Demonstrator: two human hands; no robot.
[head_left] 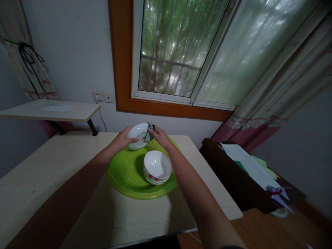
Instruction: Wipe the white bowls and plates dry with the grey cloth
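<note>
My left hand [123,139] grips the left rim of a white plate [137,133], thumb over its inside. The plate is tilted up above the far part of a round green tray [124,173]. In my right hand [160,135] is a bunched grey cloth [151,128], pressed to the plate's right side. A stack of white bowls [157,166] with a red flower pattern sits in the tray's near right part. Behind the bowls, a yellow-green basket-like piece [153,144] shows in part beneath my right hand.
The tray stands on a pale wooden table [77,166]. A raised shelf [52,109] is at the left, near a wall socket [102,97]. Right of the table, papers [249,162] lie on a dark brown piece of furniture [233,180]. A window [176,48] is ahead.
</note>
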